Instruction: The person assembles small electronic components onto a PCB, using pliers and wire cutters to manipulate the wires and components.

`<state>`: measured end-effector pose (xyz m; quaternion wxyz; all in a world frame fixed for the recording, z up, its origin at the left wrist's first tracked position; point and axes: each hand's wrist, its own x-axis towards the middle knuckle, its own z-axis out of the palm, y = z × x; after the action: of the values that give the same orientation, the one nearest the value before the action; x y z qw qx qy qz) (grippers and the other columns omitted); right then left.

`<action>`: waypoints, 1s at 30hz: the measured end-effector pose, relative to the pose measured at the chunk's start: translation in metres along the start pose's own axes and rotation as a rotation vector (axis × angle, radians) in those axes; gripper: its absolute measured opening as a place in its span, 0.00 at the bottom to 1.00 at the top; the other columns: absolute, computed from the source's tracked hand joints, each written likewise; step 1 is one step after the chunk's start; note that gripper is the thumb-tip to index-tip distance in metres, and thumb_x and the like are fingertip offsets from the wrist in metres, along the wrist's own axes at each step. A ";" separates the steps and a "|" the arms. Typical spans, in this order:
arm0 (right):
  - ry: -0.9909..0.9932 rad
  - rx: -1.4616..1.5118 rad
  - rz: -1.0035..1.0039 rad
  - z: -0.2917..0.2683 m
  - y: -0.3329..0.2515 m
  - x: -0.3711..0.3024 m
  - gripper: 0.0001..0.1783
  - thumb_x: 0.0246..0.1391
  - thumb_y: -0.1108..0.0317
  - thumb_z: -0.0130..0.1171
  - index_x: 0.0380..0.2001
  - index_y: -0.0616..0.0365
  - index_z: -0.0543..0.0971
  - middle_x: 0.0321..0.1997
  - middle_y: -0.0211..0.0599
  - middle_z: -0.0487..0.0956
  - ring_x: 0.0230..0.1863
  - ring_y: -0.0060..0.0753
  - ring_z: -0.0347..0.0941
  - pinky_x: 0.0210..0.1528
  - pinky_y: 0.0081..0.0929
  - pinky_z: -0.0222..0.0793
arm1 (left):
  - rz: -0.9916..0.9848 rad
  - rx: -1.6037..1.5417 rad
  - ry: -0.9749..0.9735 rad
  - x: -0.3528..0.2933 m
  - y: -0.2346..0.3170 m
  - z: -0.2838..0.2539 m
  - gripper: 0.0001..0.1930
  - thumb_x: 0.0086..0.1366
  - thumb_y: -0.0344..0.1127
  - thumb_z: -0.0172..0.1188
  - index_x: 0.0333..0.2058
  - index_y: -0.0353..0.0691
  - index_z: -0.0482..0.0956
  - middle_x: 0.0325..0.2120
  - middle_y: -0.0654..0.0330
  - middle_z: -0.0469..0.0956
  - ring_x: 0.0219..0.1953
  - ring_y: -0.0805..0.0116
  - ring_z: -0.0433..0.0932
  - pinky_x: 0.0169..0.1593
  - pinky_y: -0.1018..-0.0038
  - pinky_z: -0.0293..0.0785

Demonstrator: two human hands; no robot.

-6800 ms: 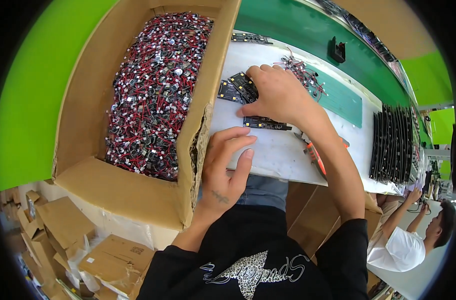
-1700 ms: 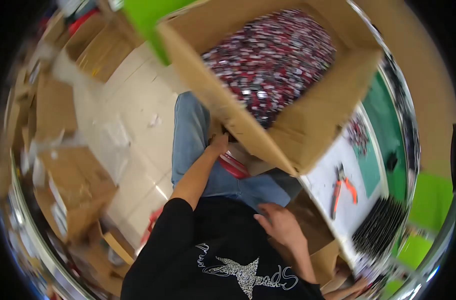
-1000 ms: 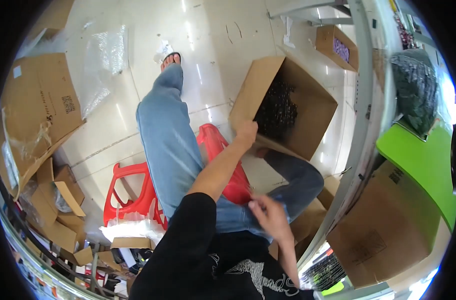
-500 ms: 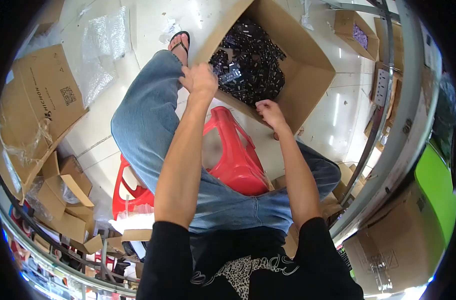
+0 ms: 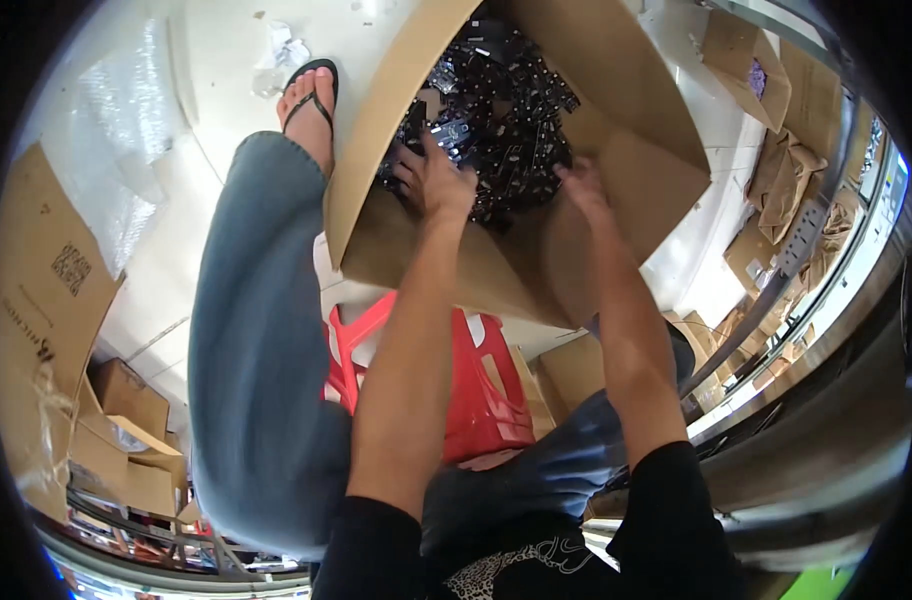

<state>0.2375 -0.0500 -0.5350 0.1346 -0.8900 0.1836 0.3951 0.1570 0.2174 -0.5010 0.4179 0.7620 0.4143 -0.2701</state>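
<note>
A deep cardboard box point(image 5: 616, 235) stands before me, holding a heap of small glossy black parts point(image 5: 511, 110) whose exact kind I cannot make out. Among them lies a grey-silver flat piece point(image 5: 451, 132). My left hand point(image 5: 441, 185) is inside the box at the heap's near left side, fingers spread and close to that piece. At the heap's right edge is my right hand point(image 5: 584, 185), its fingers apart and touching or nearly touching the black parts. No held object shows in either hand.
A red plastic stool point(image 5: 486, 400) stands between my legs, just below the box. Flattened cardboard point(image 5: 51, 290) and bubble wrap point(image 5: 106, 130) lie at the left. Open cartons point(image 5: 741, 70) and a power strip point(image 5: 801, 235) are at the right, along a metal frame.
Both hands have moved from the box's near and left edges down inside, to the heap. The box appears larger and nearer, and the view has shifted. My left leg has straightened out somewhat.
</note>
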 end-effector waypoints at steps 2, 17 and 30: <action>0.178 -0.087 -0.085 -0.002 -0.002 0.020 0.40 0.56 0.48 0.63 0.63 0.63 0.65 0.56 0.52 0.77 0.58 0.49 0.72 0.61 0.39 0.65 | 0.108 -0.035 0.234 0.028 -0.014 0.005 0.52 0.49 0.39 0.73 0.69 0.43 0.51 0.65 0.35 0.54 0.68 0.36 0.52 0.65 0.43 0.54; 0.206 -0.104 -0.200 0.029 0.016 0.073 0.37 0.60 0.38 0.55 0.54 0.64 0.75 0.51 0.45 0.79 0.54 0.37 0.73 0.61 0.32 0.64 | 0.351 -0.065 0.393 0.070 -0.051 0.022 0.31 0.60 0.56 0.62 0.54 0.38 0.74 0.53 0.40 0.72 0.57 0.38 0.68 0.60 0.47 0.62; -0.261 -0.005 -0.237 -0.001 0.009 0.040 0.42 0.50 0.37 0.66 0.57 0.60 0.74 0.55 0.41 0.79 0.58 0.37 0.73 0.63 0.33 0.64 | 0.244 -0.124 -0.187 0.129 -0.084 -0.009 0.41 0.63 0.58 0.53 0.65 0.34 0.60 0.65 0.37 0.59 0.69 0.44 0.56 0.72 0.61 0.50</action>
<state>0.2593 -0.0671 -0.5650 0.2009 -0.8469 0.0573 0.4890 0.1518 0.3036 -0.6286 0.5304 0.7511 0.2940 -0.2610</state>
